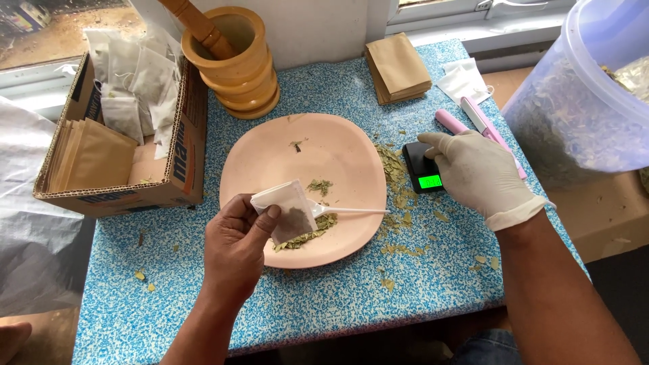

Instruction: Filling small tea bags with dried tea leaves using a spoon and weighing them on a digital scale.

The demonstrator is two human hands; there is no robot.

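Pink and shallow, the plate (338,145) sits at the middle of the blue speckled counter (304,311), and everything else is placed around it. Over the plate's near left edge, the bare left hand (233,247) holds a small white filter bag (287,209); its fingers (260,223) are closed on the bag's side, pinching it so the open top faces up. Dark crushed leaf shows through the lower part of the bag. A white plastic spoon (351,211) lies on the plate just right of the bag, its bowl end tucked behind the bag. Small heaps of crushed green leaves (318,186) lie on the plate near the bag and along its near rim, and more are scattered on the counter right of the plate.

Right of the plate, the right hand (476,172), in a pale glove, rests on a small black pocket scale (422,169) with a lit green display; its fingers are loosely spread and grip nothing. A pink tool (483,125) lies beyond the hand. Behind the plate stands a wooden mortar with a pestle (233,54). Left of the plate a cardboard box (122,145) holds brown envelopes and white bags. A stack of brown envelopes (399,67) lies behind the plate to the right.
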